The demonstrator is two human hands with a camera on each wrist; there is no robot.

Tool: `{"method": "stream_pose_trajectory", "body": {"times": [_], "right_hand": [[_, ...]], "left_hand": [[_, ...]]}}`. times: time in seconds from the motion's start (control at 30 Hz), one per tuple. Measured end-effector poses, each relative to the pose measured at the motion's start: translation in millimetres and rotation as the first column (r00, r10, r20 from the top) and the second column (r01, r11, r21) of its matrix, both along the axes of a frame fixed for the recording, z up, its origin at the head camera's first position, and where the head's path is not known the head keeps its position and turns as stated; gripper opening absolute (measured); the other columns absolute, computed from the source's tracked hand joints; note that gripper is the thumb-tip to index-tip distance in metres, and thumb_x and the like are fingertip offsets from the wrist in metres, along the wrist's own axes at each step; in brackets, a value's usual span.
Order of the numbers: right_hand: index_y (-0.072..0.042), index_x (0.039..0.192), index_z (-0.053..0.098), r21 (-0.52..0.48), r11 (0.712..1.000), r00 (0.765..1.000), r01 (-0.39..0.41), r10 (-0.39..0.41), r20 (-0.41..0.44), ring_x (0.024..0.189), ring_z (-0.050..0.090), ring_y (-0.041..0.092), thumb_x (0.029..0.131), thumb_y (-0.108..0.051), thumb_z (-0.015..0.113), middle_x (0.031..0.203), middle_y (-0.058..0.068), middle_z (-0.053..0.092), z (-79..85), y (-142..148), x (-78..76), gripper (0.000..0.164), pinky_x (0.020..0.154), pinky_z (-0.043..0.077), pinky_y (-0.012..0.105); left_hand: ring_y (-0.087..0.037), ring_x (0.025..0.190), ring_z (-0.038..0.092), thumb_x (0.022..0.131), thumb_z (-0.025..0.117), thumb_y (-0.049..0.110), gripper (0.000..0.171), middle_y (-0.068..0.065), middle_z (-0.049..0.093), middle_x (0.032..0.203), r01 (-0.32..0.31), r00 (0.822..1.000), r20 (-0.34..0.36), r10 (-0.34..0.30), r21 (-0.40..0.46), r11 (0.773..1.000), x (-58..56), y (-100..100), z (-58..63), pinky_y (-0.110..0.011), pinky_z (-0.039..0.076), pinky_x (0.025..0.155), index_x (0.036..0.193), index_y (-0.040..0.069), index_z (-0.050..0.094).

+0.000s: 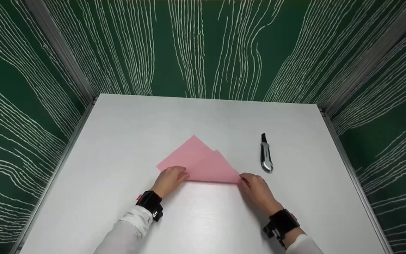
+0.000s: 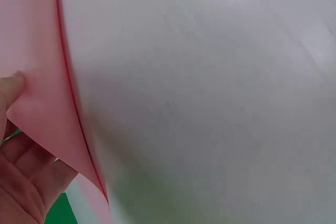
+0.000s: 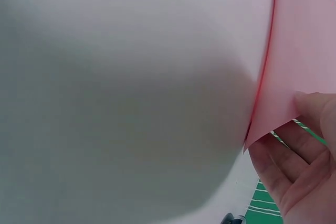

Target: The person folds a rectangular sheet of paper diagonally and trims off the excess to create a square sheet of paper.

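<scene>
A sheet of pink paper (image 1: 192, 151) lies on the white table, its near part folded over so that a straight fold faces me. At the left end of the fold, my left hand (image 1: 170, 179) pinches the folded paper (image 2: 39, 87), thumb on top and fingers beneath. My right hand (image 1: 257, 188) pinches the pointed right corner. In the right wrist view the thumb lies on the paper (image 3: 294, 51) and the fingers (image 3: 283, 161) are under its edge. The folded layer stands slightly off the far layer, with their edges not lined up.
A grey and black utility knife (image 1: 266, 155) lies on the white table (image 1: 203, 218) to the right of the paper. Green walls (image 1: 178, 46) with white wavy lines and metal frame posts (image 1: 62, 49) enclose the table at the back and sides.
</scene>
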State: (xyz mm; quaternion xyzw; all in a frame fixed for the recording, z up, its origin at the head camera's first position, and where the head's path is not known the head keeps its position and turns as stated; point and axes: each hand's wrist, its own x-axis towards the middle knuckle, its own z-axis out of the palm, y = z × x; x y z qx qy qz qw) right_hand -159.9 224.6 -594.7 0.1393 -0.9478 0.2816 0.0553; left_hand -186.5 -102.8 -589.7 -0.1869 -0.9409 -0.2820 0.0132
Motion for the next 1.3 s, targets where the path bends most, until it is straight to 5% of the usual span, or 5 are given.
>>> {"method": "stream_pose_trajectory", "body": {"times": [0.2, 0.33, 0.73, 1.03, 1.3], "right_hand": [[-0.011, 0.133, 0.052, 0.026, 0.999, 0.993, -0.026, 0.028, -0.111, 0.094, 0.066, 0.022, 0.085, -0.004, 0.066, 0.102, 0.009, 0.069, -1.6, -6.9, -0.9, 0.049, 0.080, 0.054, 0.037], [-0.009, 0.142, 0.040, 0.114, 0.991, 0.960, -0.070, 0.098, -0.263, 0.101, 0.061, 0.028, 0.082, -0.005, 0.069, 0.112, 0.015, 0.062, -2.9, -14.1, -1.9, 0.066, 0.084, 0.052, 0.041], [-0.014, 0.134, 0.052, 0.397, 0.899, 0.854, -0.184, 0.347, -0.389, 0.130, 0.041, 0.039, 0.077, -0.019, 0.075, 0.142, 0.017, 0.044, -2.6, -39.3, -1.1, 0.062, 0.095, 0.041, 0.056], [-0.013, 0.134, 0.052, 0.409, 0.891, 0.875, -0.198, 0.348, -0.336, 0.131, 0.042, 0.041, 0.079, -0.023, 0.074, 0.142, 0.019, 0.045, -8.6, -48.8, -4.6, 0.060, 0.099, 0.039, 0.055], [-0.014, 0.136, 0.050, 0.398, 0.891, 0.924, -0.218, 0.320, -0.210, 0.131, 0.041, 0.041, 0.086, -0.030, 0.066, 0.142, 0.019, 0.045, -17.9, -56.1, 2.3, 0.054, 0.101, 0.036, 0.057]], "left_hand": [[-0.027, 0.104, 0.065, 0.090, 0.063, 0.027, 0.033, -0.015, 0.068, 0.109, -0.034, 0.999, 0.011, 0.033, 0.010, 0.999, -4.3, 1.5, -1.5, -0.038, 0.052, 0.090, 0.108, 0.000, 0.066], [-0.031, 0.109, 0.062, 0.090, 0.063, 0.024, 0.035, -0.018, 0.066, 0.114, -0.029, 0.999, 0.015, 0.029, 0.015, 0.999, -8.0, 2.2, -2.5, -0.040, 0.049, 0.094, 0.111, -0.004, 0.064], [-0.027, 0.098, 0.062, 0.088, 0.066, 0.023, 0.030, -0.014, 0.064, 0.109, -0.089, 0.995, 0.035, 0.089, 0.007, 0.996, -11.9, 1.5, -4.8, -0.039, 0.051, 0.088, 0.104, -0.003, 0.063], [-0.017, 0.071, 0.051, 0.086, 0.068, 0.025, 0.025, -0.008, 0.057, 0.095, -0.080, 0.997, 0.007, 0.081, -0.033, 0.996, -12.6, 2.8, -2.9, -0.030, 0.046, 0.066, 0.090, 0.003, 0.058], [-0.033, 0.109, 0.060, 0.091, 0.062, 0.020, 0.050, -0.019, 0.053, 0.129, 0.082, 0.996, -0.028, -0.088, -0.179, 0.980, -10.8, 2.5, -3.8, -0.044, 0.053, 0.084, 0.138, 0.015, 0.047]]}}
